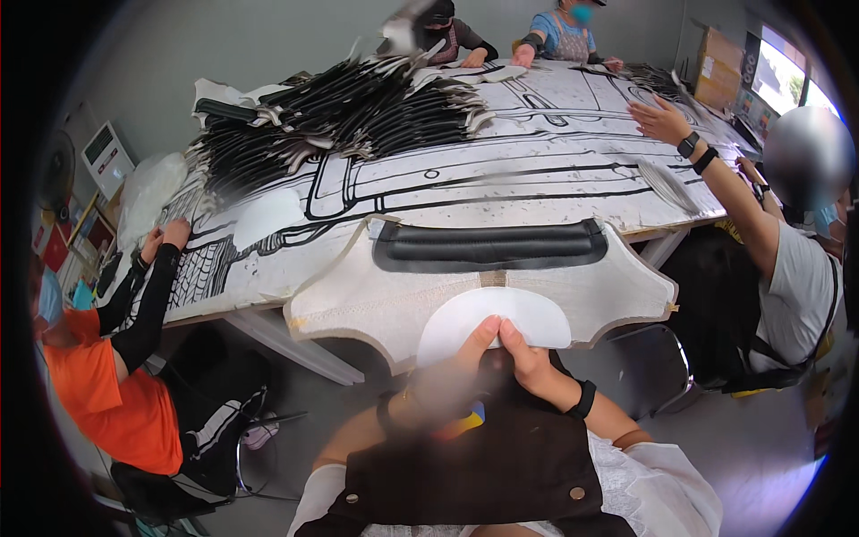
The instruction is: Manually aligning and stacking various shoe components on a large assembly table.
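Observation:
In front of me is a wide, light-beige fabric panel [358,300] with curved, pointed sides and a padded black strip [488,243] along its far edge. A smooth white half-round piece [447,322] lies over the panel's near middle. Side by side, the thumbs of my left hand [467,349] and my right hand [535,360] press on the half-round piece. Their other fingers are hidden beneath it. Both hands look closed on the piece, and whether they grip the panel too I cannot tell. A blur covers part of my left wrist.
Beyond the panel stands a white table [501,166] with black line drawings. A large heap of black-edged pieces [331,116] covers its far left. Co-workers sit around it: one in an orange shirt [107,394] at left, one with a raised arm [738,192] at right, two at the far side.

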`<state>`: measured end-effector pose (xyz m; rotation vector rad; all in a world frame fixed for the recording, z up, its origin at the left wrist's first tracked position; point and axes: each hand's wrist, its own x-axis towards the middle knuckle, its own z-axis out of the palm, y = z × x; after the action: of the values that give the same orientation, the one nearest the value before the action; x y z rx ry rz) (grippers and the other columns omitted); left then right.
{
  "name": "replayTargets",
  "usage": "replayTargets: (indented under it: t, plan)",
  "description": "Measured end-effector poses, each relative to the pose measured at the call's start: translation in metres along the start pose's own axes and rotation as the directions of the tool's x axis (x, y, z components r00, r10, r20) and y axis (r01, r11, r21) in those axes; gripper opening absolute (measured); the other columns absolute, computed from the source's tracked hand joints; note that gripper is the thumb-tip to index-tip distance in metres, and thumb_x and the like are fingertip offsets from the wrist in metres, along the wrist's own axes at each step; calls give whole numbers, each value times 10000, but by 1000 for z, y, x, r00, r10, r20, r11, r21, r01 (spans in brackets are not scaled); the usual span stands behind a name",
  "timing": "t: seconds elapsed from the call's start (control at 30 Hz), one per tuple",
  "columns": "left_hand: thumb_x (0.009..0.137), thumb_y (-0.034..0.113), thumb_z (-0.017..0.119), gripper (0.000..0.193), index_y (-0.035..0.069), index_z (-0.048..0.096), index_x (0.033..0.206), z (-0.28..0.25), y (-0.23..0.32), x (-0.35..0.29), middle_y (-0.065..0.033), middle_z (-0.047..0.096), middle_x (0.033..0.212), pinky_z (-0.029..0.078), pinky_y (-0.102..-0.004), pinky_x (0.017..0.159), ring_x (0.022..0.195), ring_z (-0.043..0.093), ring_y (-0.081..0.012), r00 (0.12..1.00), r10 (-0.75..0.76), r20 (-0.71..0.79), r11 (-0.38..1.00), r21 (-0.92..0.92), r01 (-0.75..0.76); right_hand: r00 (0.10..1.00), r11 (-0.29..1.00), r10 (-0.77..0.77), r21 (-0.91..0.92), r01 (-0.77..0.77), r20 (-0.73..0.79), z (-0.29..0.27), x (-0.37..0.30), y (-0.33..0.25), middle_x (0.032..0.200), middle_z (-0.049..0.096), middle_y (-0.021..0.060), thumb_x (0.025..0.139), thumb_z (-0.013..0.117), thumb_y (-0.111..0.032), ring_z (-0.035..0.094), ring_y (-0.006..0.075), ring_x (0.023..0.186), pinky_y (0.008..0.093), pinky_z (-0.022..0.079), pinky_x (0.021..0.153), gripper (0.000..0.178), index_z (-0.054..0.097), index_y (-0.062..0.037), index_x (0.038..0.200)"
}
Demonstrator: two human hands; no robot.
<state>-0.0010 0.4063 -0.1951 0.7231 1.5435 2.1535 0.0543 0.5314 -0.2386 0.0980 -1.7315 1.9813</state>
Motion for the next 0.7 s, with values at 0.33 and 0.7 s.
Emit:
replayTargets:
  t: [0.33, 0.7]
  plan:
    - [931, 233, 644, 209, 29, 665, 971, -1, 6, -9, 36, 553, 693, 307, -211, 481, 555, 436, -43, 997, 2, -75, 999, -51, -6, 973, 983, 181, 23, -180, -146, -5, 1, -6, 622, 500, -31, 933, 599, -167, 415, 57, 492, 225, 285, 442, 138, 634, -36, 909]
    - [936, 174, 631, 180, 22, 630, 1031, -30, -14, -10, -5, 640, 811, 286, -177, 469, 558, 458, -17, 961, 24, -277, 995, -90, -51, 959, 980, 169, 138, -140, -226, -32, -3, 13, 656, 517, 9, 907, 603, -290, 412, 80, 463, 230, 260, 385, 282, 591, -17, 972]
